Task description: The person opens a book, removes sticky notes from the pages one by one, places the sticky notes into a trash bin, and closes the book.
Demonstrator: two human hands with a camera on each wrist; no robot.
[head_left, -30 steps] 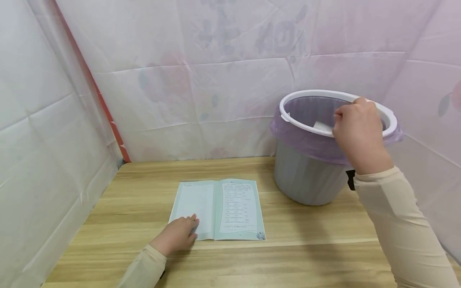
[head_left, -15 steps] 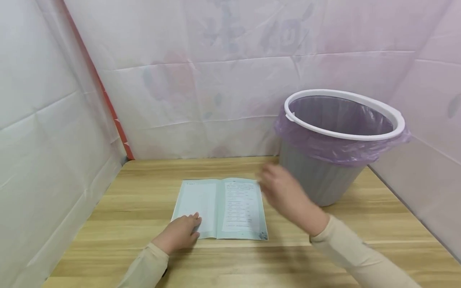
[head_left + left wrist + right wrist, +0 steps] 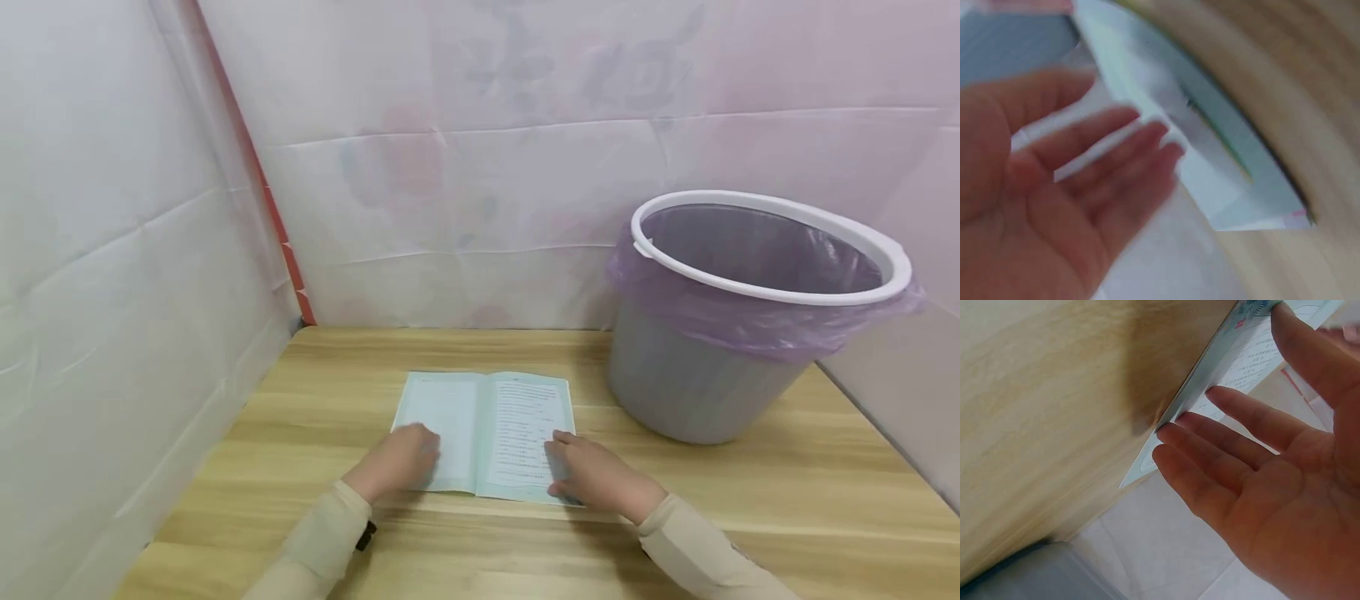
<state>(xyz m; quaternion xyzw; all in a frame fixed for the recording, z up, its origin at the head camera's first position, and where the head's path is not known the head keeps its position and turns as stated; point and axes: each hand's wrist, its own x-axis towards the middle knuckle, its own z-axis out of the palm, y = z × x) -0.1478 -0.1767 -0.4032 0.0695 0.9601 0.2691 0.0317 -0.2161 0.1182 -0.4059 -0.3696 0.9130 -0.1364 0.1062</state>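
An open booklet (image 3: 483,437) with pale green page borders lies on the wooden table, its right page printed with lines of text. Over the lower left page is my left hand (image 3: 399,460); the left wrist view shows its fingers extended and slightly blurred, with nothing between them. At the right page's outer edge sits my right hand (image 3: 600,477). In the right wrist view, the fingertips (image 3: 1168,432) reach the page and the thumb meets its corner. Neither hand is curled round the booklet.
A grey trash bin (image 3: 690,383) with a white rim ring (image 3: 765,292) and a purple liner bag (image 3: 720,321) stands at the right on the table (image 3: 315,417). Pale fabric sheets (image 3: 525,192) hang behind and at both sides.
My right hand has left the bin's rim and come down left to the booklet's right page. A white scrap seen inside the bin earlier is out of sight. My left hand stays by the left page.
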